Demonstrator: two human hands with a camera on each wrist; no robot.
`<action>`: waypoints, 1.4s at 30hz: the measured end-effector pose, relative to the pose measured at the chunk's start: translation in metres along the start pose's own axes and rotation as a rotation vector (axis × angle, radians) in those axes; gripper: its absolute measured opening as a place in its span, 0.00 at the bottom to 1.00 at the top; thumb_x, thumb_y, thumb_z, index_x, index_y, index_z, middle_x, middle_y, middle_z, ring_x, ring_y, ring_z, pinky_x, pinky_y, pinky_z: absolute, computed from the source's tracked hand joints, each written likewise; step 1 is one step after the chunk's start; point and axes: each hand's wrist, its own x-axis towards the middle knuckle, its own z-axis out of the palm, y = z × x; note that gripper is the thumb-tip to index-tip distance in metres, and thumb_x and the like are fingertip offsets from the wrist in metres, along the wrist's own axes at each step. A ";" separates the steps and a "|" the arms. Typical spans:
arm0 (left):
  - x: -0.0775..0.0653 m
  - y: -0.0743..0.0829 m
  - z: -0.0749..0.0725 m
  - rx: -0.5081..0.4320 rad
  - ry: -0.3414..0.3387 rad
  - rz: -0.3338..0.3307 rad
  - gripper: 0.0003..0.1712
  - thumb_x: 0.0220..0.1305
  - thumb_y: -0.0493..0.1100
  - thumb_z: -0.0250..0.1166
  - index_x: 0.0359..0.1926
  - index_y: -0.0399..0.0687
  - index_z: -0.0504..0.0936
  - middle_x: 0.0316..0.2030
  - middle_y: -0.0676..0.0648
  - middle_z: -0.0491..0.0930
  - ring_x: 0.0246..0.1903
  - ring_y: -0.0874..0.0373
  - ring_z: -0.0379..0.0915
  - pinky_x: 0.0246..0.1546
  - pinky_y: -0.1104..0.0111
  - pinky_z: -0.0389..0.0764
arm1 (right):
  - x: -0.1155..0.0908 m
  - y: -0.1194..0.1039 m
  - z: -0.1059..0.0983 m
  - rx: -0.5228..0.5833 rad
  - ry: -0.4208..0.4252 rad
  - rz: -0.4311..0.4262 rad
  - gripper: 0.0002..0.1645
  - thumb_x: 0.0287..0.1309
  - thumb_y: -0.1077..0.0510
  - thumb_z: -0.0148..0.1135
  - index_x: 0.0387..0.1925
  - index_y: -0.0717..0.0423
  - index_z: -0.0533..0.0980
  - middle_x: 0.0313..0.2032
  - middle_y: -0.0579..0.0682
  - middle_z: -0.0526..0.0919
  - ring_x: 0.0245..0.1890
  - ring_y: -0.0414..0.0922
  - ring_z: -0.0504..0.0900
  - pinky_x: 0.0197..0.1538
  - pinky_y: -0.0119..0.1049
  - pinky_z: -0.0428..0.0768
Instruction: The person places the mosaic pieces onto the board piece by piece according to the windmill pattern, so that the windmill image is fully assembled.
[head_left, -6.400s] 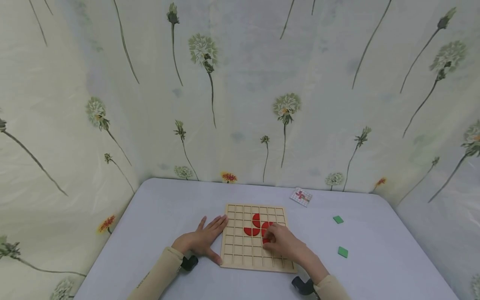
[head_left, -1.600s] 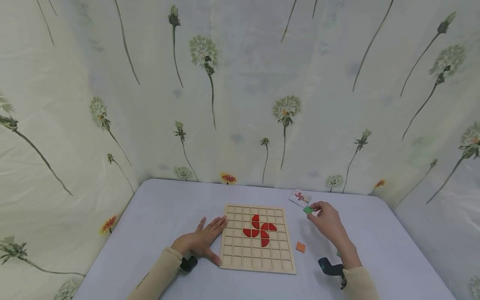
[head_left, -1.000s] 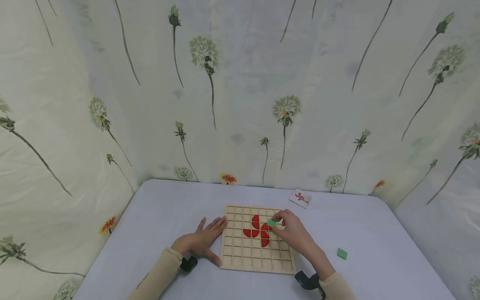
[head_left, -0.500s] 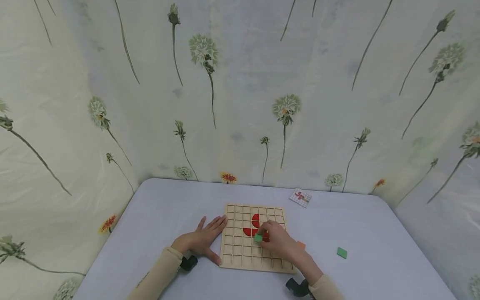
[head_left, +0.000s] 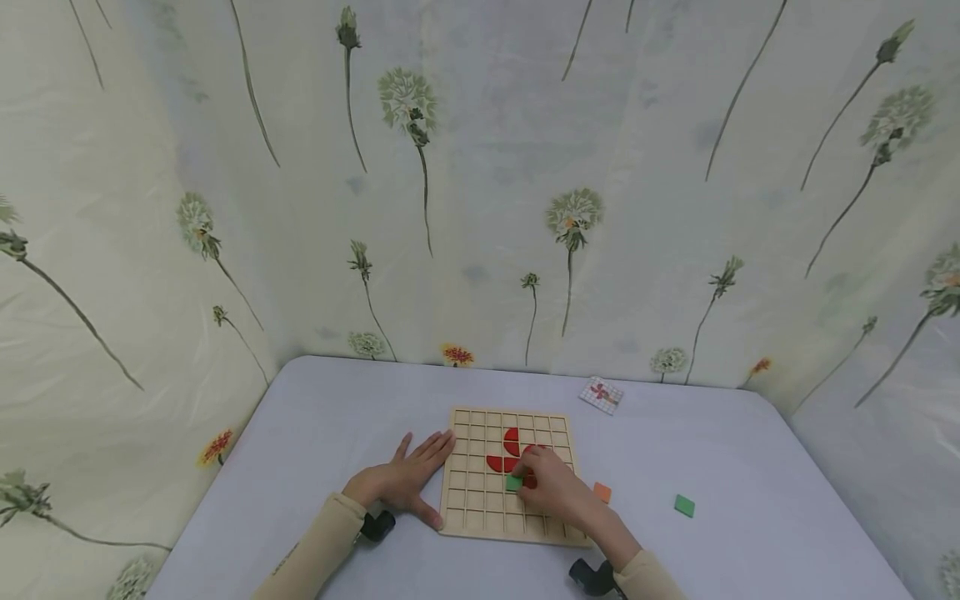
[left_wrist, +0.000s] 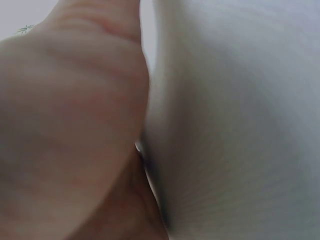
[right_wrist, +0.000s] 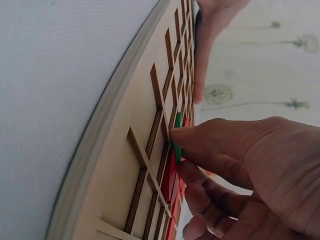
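A wooden grid board (head_left: pixel 480 522) lies on the table with red rounded tiles (head_left: pixel 502 463) set in its middle cells. My right hand (head_left: pixel 558 487) is over the board and pinches a green square tile (head_left: pixel 513 482) by thumb and fingers, at a cell just below the red tiles. In the right wrist view the green tile (right_wrist: pixel 177 142) stands tilted on the grid beside a red tile (right_wrist: pixel 169 176). My left hand (head_left: pixel 408 477) rests with straight, spread fingers along the board's left edge. Part of the red tiles is hidden behind the right hand.
An orange square tile (head_left: pixel 602 492) lies just right of the board, and another green tile (head_left: pixel 684 505) is farther right. Behind the board sits a small pattern card (head_left: pixel 602 395) with a red shape on a grid. A floral curtain (head_left: pixel 480 167) hangs behind the table.
My right hand has carried the green tile from near the card leftward to the board's middle, lowering it below the red tiles. An orange tile has appeared beside the board. The left hand stays put.
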 end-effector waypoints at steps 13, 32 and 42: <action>-0.001 0.000 0.000 0.007 0.004 0.010 0.76 0.39 0.75 0.68 0.77 0.48 0.34 0.77 0.49 0.30 0.77 0.51 0.26 0.71 0.42 0.28 | 0.000 -0.001 -0.001 0.000 0.007 -0.034 0.07 0.53 0.62 0.69 0.36 0.56 0.84 0.34 0.44 0.79 0.36 0.39 0.72 0.39 0.33 0.76; -0.002 0.001 0.001 -0.011 -0.011 0.006 0.76 0.40 0.75 0.68 0.77 0.49 0.34 0.77 0.49 0.30 0.77 0.51 0.25 0.71 0.42 0.27 | -0.005 -0.002 -0.005 0.005 -0.005 -0.033 0.12 0.53 0.60 0.69 0.41 0.55 0.82 0.40 0.46 0.80 0.42 0.41 0.75 0.44 0.38 0.79; 0.000 -0.002 0.001 0.004 0.001 0.018 0.76 0.39 0.76 0.67 0.77 0.49 0.33 0.77 0.49 0.29 0.77 0.51 0.25 0.71 0.42 0.27 | -0.022 0.002 -0.048 0.127 0.058 0.129 0.17 0.54 0.58 0.70 0.44 0.56 0.75 0.41 0.49 0.77 0.42 0.48 0.73 0.40 0.36 0.75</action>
